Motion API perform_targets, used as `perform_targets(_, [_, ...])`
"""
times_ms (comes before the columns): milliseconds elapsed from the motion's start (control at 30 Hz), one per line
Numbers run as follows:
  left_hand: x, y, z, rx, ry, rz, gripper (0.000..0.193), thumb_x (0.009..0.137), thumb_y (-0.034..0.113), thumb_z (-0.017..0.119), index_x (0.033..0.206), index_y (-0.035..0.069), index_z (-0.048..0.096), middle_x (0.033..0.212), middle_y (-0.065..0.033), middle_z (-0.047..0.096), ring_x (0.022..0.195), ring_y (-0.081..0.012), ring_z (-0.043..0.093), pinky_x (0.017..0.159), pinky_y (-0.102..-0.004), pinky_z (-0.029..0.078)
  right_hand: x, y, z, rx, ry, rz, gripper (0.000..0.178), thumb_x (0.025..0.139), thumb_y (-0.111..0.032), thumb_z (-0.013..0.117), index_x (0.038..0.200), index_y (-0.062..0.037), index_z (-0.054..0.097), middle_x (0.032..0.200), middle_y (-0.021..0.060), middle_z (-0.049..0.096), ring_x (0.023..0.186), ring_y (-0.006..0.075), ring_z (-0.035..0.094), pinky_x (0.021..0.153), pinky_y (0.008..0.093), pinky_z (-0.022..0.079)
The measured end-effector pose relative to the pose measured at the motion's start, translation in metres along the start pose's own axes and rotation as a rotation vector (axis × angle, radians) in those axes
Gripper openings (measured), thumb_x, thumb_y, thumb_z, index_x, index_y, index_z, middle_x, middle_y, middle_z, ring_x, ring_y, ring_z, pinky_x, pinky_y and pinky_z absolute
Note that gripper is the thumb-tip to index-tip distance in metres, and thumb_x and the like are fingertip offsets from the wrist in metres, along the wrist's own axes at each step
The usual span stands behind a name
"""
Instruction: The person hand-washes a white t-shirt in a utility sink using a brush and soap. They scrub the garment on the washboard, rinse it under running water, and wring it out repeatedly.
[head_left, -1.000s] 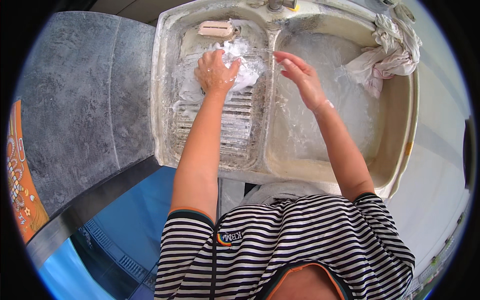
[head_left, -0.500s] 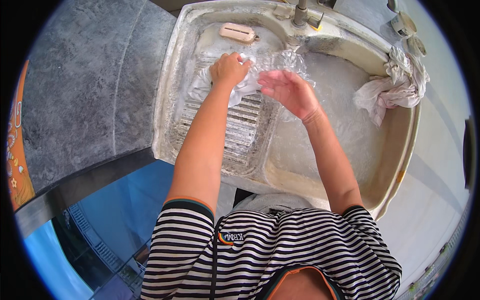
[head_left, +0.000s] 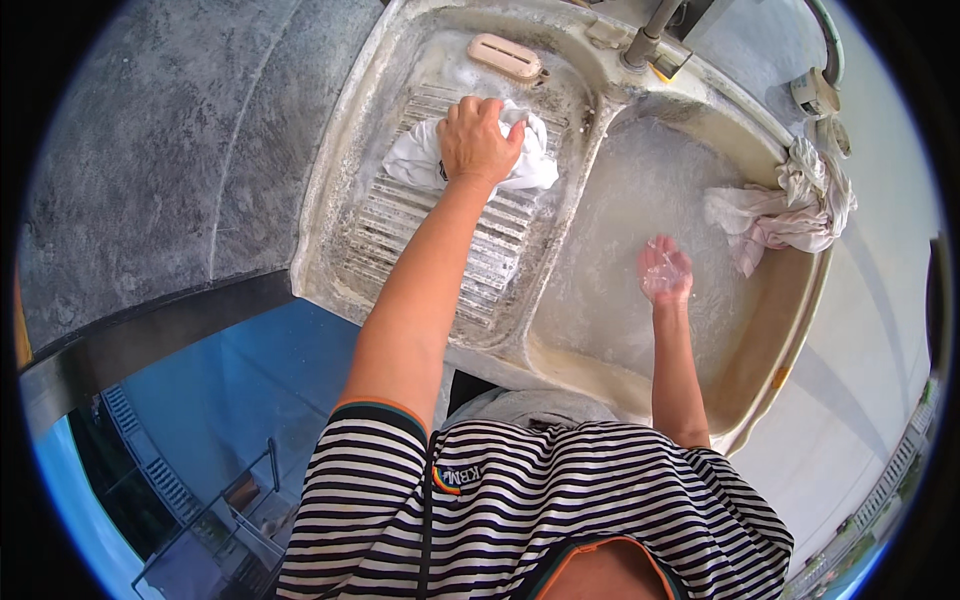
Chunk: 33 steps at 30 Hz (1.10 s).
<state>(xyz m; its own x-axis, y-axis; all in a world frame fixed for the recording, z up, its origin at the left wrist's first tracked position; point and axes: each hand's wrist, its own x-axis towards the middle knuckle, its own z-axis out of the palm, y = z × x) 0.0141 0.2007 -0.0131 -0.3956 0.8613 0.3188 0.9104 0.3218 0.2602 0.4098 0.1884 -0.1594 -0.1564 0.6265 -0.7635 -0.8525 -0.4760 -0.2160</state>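
Note:
My left hand (head_left: pixel 476 142) grips a bunched wet white cloth (head_left: pixel 534 168) with a small dark mark on it. The cloth lies on the ribbed washboard (head_left: pixel 425 235) that forms the left part of the sink. Over the cloudy water of the right basin (head_left: pixel 600 260), my right hand (head_left: pixel 666 270) is turned palm up, slightly cupped, with a little water in the palm. Its fingers are stretched out and hold no object. Beyond the cloth sits a pale pink scrubbing brush or soap case (head_left: pixel 505 56); I cannot tell which.
A wrung pinkish-white cloth (head_left: pixel 790 215) hangs over the basin's right rim. At the far edge stands a metal tap (head_left: pixel 645 45). Small tubs (head_left: pixel 815 92) stand beyond the sink's far right corner. A grey stone counter (head_left: pixel 160 130) adjoins on the left.
My right hand has moved from beside the cloth to the right basin, turning palm up with water in it. My left hand stays on the cloth. The view has shifted slightly.

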Motion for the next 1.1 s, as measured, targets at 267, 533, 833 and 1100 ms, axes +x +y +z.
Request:
perform_targets(267, [-0.015, 0.0, -0.016, -0.057, 0.031, 0.086, 0.061, 0.078, 0.043, 0.081, 0.129, 0.016, 0.059, 0.126, -0.0093, 0.054, 0.119, -0.0324, 0.051, 0.102, -0.0489, 0.038, -0.067, 0.073, 0.292, -0.631, -0.626, -0.07, 0.051, 0.102, -0.032, 0.057, 0.142, -0.0009, 0.053, 0.145, 0.0147, 0.055, 0.134, 0.0307, 0.049, 0.111, 0.0471, 0.039])
perform_targets(533, [-0.105, -0.004, -0.028, -0.068, -0.05, 0.165, 0.113, 0.079, 0.046, 0.081, 0.162, 0.009, 0.014, 0.164, -0.028, 0.008, 0.151, -0.0495, 0.014, 0.119, -0.062, 0.018, -0.021, -0.081, -0.04, -0.64, 0.432, -0.723, 0.039, 0.101, -0.027, 0.057, 0.124, 0.0034, 0.065, 0.13, 0.013, 0.066, 0.125, 0.0255, 0.058, 0.112, 0.0424, 0.041])
perform_targets(833, [-0.125, -0.023, -0.037, -0.045, -0.218, 0.223, 0.121, 0.079, 0.056, 0.078, 0.162, 0.01, 0.002, 0.163, -0.029, 0.001, 0.151, -0.0498, 0.008, 0.123, -0.0584, 0.015, -0.087, 0.103, 0.143, -0.394, -0.891, 0.514, 0.041, 0.107, -0.034, 0.044, 0.115, -0.0043, 0.07, 0.129, 0.0142, 0.067, 0.12, 0.0343, 0.062, 0.11, 0.0478, 0.043])
perform_targets(1100, [-0.1, -0.072, -0.053, -0.098, -0.295, 0.361, 0.089, 0.084, 0.05, 0.076, 0.157, 0.035, 0.029, 0.163, -0.0103, 0.015, 0.15, -0.0357, 0.022, 0.123, -0.0462, 0.029, -0.13, 0.075, 0.141, -1.134, -0.469, -0.45, 0.038, 0.104, -0.027, 0.06, 0.132, -0.0035, 0.066, 0.132, 0.0058, 0.065, 0.125, 0.0159, 0.055, 0.111, 0.0334, 0.039])
